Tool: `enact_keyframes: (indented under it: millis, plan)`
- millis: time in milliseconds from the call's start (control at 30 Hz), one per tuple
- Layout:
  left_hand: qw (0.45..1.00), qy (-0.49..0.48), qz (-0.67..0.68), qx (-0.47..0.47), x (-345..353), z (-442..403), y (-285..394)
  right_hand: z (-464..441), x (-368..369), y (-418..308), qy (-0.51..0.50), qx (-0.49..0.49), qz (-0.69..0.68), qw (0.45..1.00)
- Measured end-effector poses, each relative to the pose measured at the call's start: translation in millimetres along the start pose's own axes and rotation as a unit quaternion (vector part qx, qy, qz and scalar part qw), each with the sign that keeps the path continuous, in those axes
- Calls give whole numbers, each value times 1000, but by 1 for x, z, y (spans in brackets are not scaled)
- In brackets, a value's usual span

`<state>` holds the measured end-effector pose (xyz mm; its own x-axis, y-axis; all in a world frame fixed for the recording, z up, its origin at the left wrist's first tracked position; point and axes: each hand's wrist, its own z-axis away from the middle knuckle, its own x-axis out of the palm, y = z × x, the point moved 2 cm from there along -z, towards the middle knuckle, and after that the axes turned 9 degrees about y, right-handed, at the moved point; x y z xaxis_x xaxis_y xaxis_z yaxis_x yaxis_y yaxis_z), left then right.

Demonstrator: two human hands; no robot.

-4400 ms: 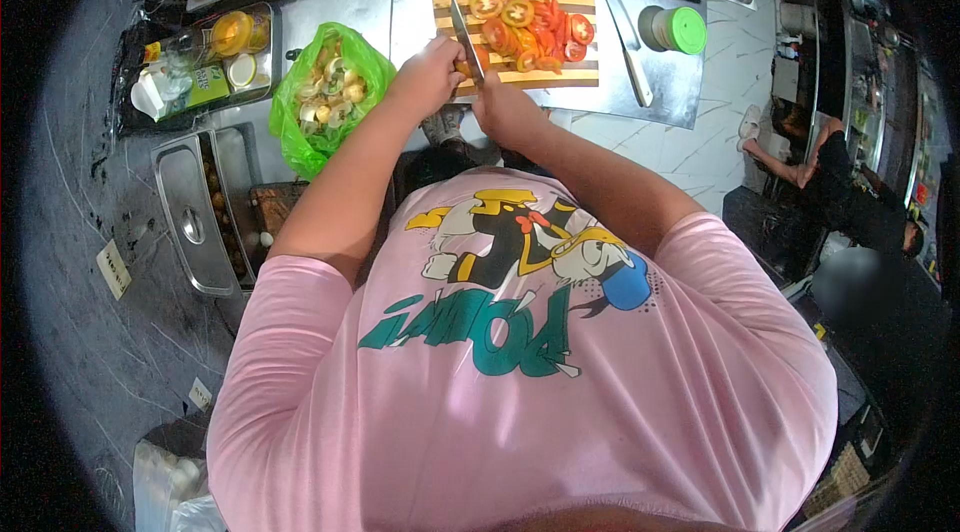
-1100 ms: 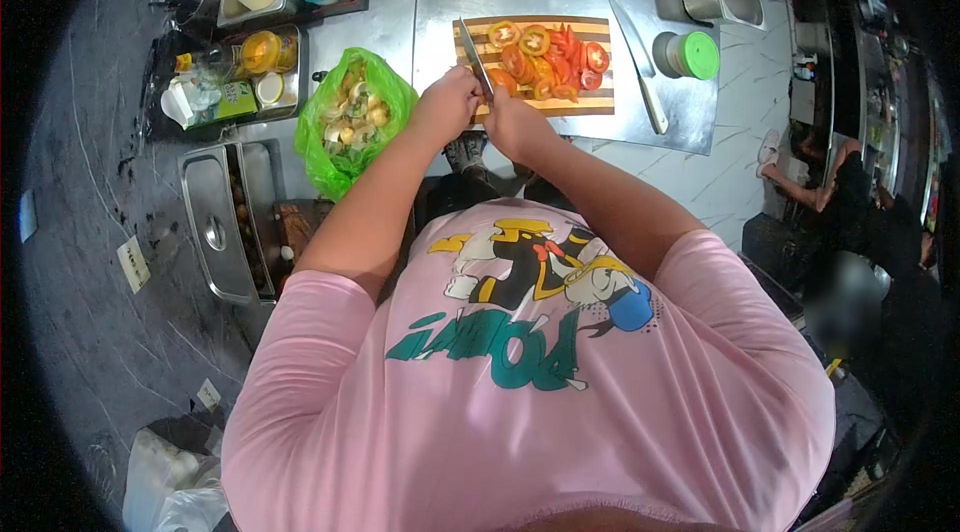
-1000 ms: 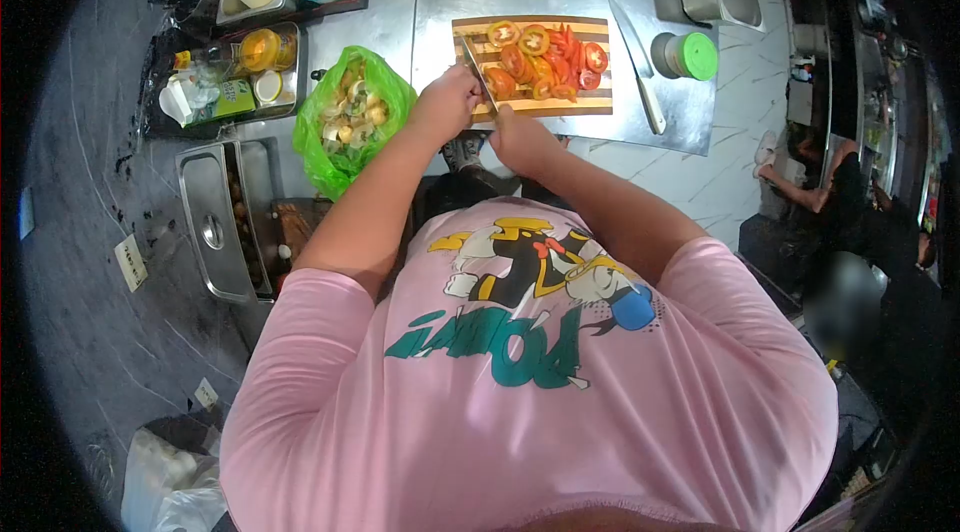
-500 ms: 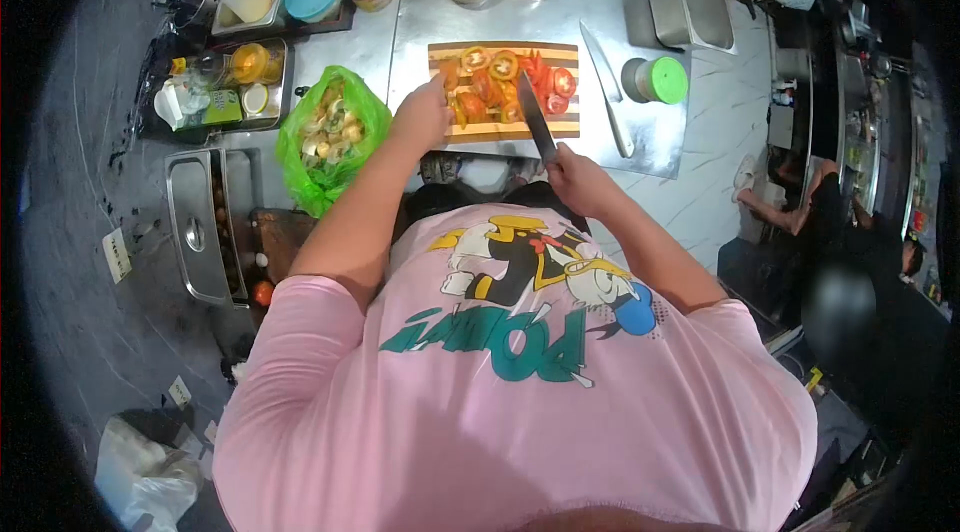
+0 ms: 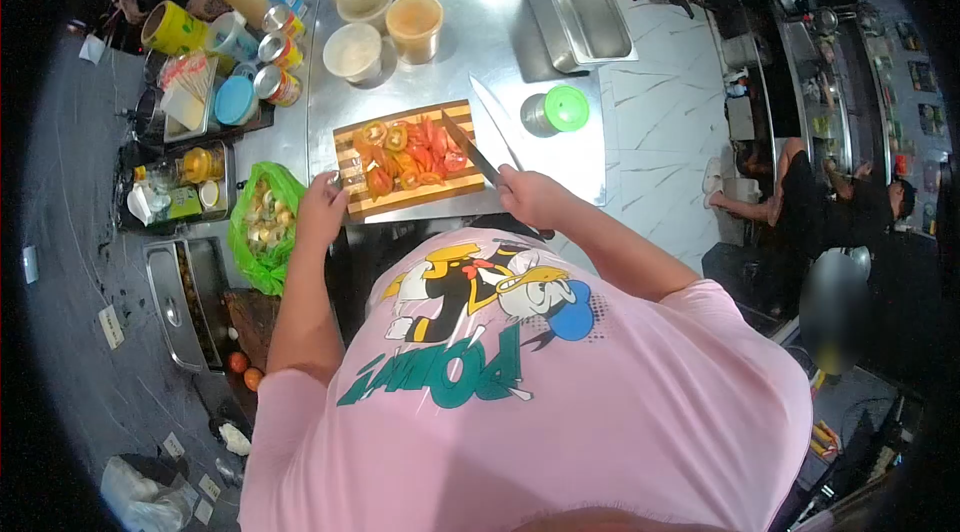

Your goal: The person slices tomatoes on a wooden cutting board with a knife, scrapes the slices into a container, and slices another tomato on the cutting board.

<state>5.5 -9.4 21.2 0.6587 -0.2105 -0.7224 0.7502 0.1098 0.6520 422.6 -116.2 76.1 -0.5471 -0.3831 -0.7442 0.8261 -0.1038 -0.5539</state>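
A striped wooden cutting board (image 5: 410, 202) lies slightly askew at the front of the steel table, with sliced tomatoes (image 5: 405, 157) spread over it. Around the handle of a kitchen knife (image 5: 470, 147) my right hand (image 5: 535, 197) is closed. The dark blade slants across the board's right side, its tip by the far right corner, beside the slices. My left hand (image 5: 322, 207) has its fingers curled at the board's left edge, seemingly gripping it. Close to that hand sits an open green plastic bag (image 5: 265, 242) of pale, rounded pieces.
A second knife (image 5: 495, 117) lies right of the board, near a green-lidded jar (image 5: 565, 110). Behind stand plastic tubs (image 5: 413, 27) and a deep steel pan (image 5: 585, 7). Cans (image 5: 277, 85) and a condiment tray (image 5: 190, 182) line the left. Another person's leg (image 5: 750, 207) shows far right.
My view has shifted, and the board now sits at an angle. My left hand has moved off the tomatoes' side to the board's edge. The knife has moved to the board's right side.
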Motion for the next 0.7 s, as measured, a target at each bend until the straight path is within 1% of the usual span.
enact_keyframes:
  millis: [33, 100, 133, 167, 200, 233, 267, 300, 367, 400, 467, 500, 533, 600, 633, 667, 700]
  plan:
    - [1000, 4, -5, 0, 2, 12, -6, 1, -8, 2, 1, -5, -4, 1000]
    - [998, 56, 29, -11, -2, 44, -36, -5, -15, 8, -13, 19, -24, 999]
    - [997, 62, 36, -11, 3, 61, -51, -15, -12, 19, -16, 0, 2, 1000]
    - [996, 80, 36, -21, -1, 80, -60, -20, -8, 28, -12, -33, -16, 999]
    - [997, 76, 0, -33, -12, 97, -56, -19, -13, 25, 48, -52, -41, 997]
    - [990, 100, 11, -94, -24, 121, -41, -22, -17, 20, 17, -20, -71, 997]
    - [983, 145, 23, -112, -28, 138, -54, -24, -26, 14, 2, -38, -22, 999]
    - [975, 191, -8, -114, -43, 155, -42, -33, -24, 22, -26, 1, 4, 1000]
    - [937, 312, -37, -151, -58, 189, -65, -36, -29, 10, -12, 4, -5, 1000]
    - [932, 322, -38, -160, -63, 202, -87, -40, -24, 8, -19, -9, -2, 1000]
    - [848, 459, -59, -260, -88, 236, -132, -44, -22, 11, 3, -45, 16, 999]
    - [810, 475, -93, -330, -105, 251, -152, -46, -23, 3, 1, -47, 20, 999]
    - [769, 486, -125, -396, -120, 266, -168, -46, -26, -14, -14, -61, 38, 997]
    - [727, 395, -232, -512, -158, 286, -143, -44, -25, -40, -33, -77, 57, 995]
    - [727, 336, -225, -555, -167, 294, -155, -47, -25, -48, -37, -79, 58, 995]
    - [723, 321, -248, -560, -167, 299, -170, -51, -22, -53, -67, -49, 54, 995]
    - [736, 326, -240, -544, -163, 309, -198, -56, -17, -57, -94, -19, 46, 994]
